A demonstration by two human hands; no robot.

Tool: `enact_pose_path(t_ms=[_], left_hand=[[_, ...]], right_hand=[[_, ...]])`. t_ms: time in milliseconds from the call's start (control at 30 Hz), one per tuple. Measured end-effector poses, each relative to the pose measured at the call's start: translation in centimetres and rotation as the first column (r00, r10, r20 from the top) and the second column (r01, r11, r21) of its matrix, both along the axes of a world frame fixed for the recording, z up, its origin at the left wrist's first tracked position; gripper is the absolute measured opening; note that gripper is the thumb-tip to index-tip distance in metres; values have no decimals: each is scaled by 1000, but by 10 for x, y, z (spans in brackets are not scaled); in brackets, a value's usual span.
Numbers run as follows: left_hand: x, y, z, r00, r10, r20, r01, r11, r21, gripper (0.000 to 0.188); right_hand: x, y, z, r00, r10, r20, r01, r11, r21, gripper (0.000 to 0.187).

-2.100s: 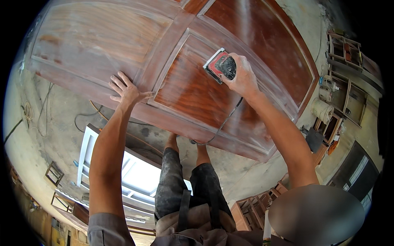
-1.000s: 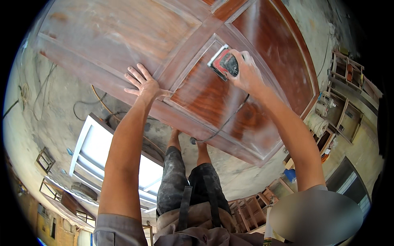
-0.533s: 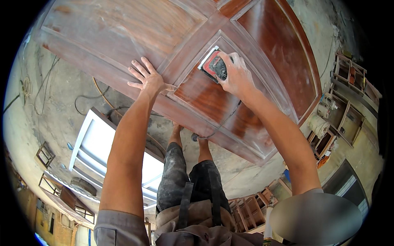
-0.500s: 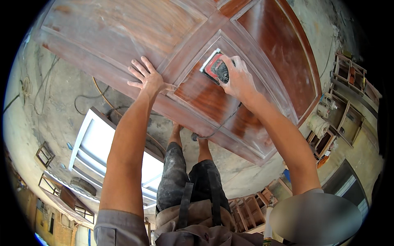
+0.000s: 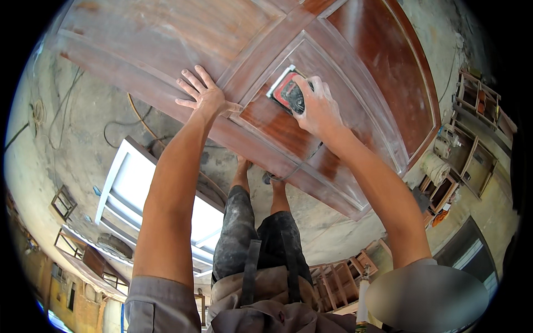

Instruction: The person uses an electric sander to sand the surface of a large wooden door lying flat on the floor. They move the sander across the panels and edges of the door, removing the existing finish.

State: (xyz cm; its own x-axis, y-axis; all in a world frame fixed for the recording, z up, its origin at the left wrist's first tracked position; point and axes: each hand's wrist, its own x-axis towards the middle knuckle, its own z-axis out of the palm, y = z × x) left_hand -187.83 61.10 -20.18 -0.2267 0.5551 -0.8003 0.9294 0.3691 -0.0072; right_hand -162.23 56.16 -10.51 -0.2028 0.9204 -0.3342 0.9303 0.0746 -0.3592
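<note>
A reddish-brown panelled wooden door, dusted with pale powder, lies flat in front of me. My right hand is wrapped round the body of a red and black electric sander, whose flat pad rests on the door's middle panel. From the sander a dark cord runs down over the door's near edge. Flat on the door's frame, left of that panel, lies my left hand with its fingers spread and nothing in it. White dust covers the fingers of both hands.
A white panelled piece lies at the left beside my legs. An orange-brown hose and dark cables cross the concrete floor. Wooden frames stand at the right, and more brown wooden pieces lie at the lower right.
The sander and my right hand have shifted slightly left on the panel relative to the door. My left hand stays spread on the frame. The whole view has moved a little.
</note>
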Motion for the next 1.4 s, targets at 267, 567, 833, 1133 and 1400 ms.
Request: enact_pose_path(t_ms=[267,567,833,1133,1400], left_hand=[[2,4,-1,999,9,-31,-10,1000,-28,186],[-15,-4,8,977,-214,-3,214,976,-41,180],[-10,-3,11,977,-214,-18,214,976,-39,176],[-11,-3,17,970,-241,-18,238,967,-89,175],[-8,-2,16,966,-251,-63,244,963,-112,177]], right_hand=[[-24,-5,2,1000,-4,3,4,1000,14,82],[-15,-32,1,1000,6,0,-6,1000,-11,82],[-58,-18,1,999,0,-44,-1,1000,-13,79],[-28,-79,8,999,-11,-46,8,997,-76,81],[-82,-60,2,996,-12,-90,9,999,-39,80]])
